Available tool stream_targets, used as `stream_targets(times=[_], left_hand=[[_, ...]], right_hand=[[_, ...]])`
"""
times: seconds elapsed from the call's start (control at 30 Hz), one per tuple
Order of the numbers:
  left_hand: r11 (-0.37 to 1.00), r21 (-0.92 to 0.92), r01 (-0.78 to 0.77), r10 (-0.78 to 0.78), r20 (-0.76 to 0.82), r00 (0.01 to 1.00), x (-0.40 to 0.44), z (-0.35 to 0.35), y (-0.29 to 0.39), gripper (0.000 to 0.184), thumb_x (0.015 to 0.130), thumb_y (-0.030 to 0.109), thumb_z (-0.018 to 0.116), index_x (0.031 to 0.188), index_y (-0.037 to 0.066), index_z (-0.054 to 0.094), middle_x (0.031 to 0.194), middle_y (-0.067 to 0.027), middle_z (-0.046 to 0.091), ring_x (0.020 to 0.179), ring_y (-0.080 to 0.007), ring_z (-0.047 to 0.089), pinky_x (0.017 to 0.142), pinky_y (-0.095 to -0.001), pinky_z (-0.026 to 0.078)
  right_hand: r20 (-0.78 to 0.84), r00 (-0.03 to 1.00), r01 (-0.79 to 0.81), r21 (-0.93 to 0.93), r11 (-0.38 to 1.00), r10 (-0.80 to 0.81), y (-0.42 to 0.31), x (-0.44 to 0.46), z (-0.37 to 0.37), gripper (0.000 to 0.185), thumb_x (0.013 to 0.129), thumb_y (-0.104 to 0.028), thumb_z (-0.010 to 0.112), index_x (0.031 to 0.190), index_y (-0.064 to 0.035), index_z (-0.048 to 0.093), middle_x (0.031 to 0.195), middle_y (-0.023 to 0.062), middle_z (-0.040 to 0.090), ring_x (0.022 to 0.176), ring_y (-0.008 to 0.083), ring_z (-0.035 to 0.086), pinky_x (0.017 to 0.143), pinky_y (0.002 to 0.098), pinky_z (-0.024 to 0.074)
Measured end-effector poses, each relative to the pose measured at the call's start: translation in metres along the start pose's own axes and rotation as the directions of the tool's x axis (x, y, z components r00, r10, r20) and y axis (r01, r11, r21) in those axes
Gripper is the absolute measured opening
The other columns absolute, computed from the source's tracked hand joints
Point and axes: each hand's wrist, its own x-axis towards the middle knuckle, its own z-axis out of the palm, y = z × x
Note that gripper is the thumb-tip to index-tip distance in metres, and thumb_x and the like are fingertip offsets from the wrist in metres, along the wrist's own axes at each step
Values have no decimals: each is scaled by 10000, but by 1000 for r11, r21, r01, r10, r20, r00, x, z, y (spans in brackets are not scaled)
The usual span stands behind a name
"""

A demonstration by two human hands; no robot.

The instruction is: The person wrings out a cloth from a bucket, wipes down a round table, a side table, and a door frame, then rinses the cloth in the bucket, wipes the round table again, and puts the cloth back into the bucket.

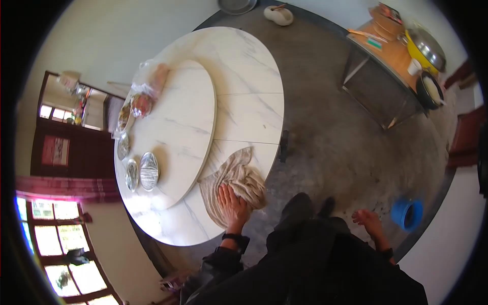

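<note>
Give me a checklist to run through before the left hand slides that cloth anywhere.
1. Left hand on the cloth: ok, laid palm down on it.
2. Cloth spread flat: not ok, it is bunched beside the fingers and reaches the edge of the table.
3. Two shiny oval dishes apart from the cloth: ok, both sit on the raised round top.
4. Clear plastic bag apart from the cloth: ok, it lies toward the far side.
5. Right hand free: ok, off the table, with nothing visible in it.
6. Cloth damp: cannot tell.
</note>
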Motion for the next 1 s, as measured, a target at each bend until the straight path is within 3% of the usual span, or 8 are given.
stream_targets(times=[0.1, 0.3, 0.53, 0.6, 0.73, 0.83, 0.9, 1.0], left_hand=[[999, -20, 25, -26, -56, 998, 57, 12, 68, 666, 867, 252, 530, 1405, -105, 365, 1519, -280, 303, 1453, -404, 205, 1190, -504, 138], [994, -87, 61, -72, -131, 989, 225, 35, 185, 717, 909, 404, 544, 1421, -69, 378, 1518, -234, 334, 1424, -402, 254, 1182, -498, 157], [977, -57, 204, -212, -323, 923, 417, 51, 179, 681, 890, 393, 576, 1376, -63, 436, 1460, -227, 415, 1366, -394, 344, 1137, -520, 230], [963, -45, 266, -265, -338, 903, 452, 52, 168, 635, 907, 378, 544, 1371, -45, 456, 1453, -223, 430, 1356, -396, 359, 1133, -518, 237], [947, -51, 316, -317, -284, 905, 447, 58, 162, 611, 931, 348, 497, 1392, -49, 435, 1480, -217, 404, 1382, -389, 333, 1160, -502, 205], [944, -46, 326, -327, -241, 914, 377, 40, 165, 600, 947, 297, 475, 1405, -80, 385, 1488, -273, 359, 1399, -412, 305, 1160, -481, 232], [835, -137, 533, -550, -185, 815, 331, 28, 174, 616, 944, 294, 477, 1415, -85, 362, 1487, -284, 352, 1379, -415, 331, 1150, -467, 252], [602, -51, 797, -790, -179, 586, 303, 34, 180, 664, 939, 363, 485, 1453, -34, 347, 1531, -230, 319, 1414, -393, 280, 1160, -503, 211]], right_hand=[[68, 993, 96, -26, 995, -94, -62, 43, -31, 373, 985, -306, 565, 1149, 20, 643, 985, 83, 713, 895, 161, 668, 819, 299, 510], [150, 977, 181, -196, 964, -153, -144, 142, -71, 380, 978, -295, 588, 1157, 37, 636, 992, 93, 709, 930, 156, 658, 865, 303, 507], [168, 985, 60, -118, 991, -40, -199, 196, -108, 383, 973, -287, 597, 1127, 62, 636, 987, 106, 711, 907, 146, 663, 858, 298, 513], [201, 979, 82, -207, 975, -39, -223, 211, -117, 384, 972, -288, 595, 1133, 58, 632, 988, 116, 709, 895, 160, 671, 839, 307, 521], [249, 968, 37, -285, 958, 37, -255, 251, -146, 375, 971, -284, 587, 1156, 41, 625, 1003, 109, 706, 890, 170, 672, 816, 314, 523], [306, 952, 76, -342, 937, 35, -272, 293, -183, 368, 967, -287, 590, 1150, 30, 630, 1000, 105, 707, 883, 168, 673, 800, 307, 518], [313, 949, 133, -335, 933, -23, -297, 333, -200, 360, 968, -287, 588, 1144, 24, 635, 1000, 103, 707, 878, 166, 674, 790, 301, 516], [302, 953, 123, -298, 947, -29, -343, 372, -220, 353, 971, -276, 586, 1130, 34, 638, 997, 106, 705, 894, 164, 675, 798, 296, 520]])
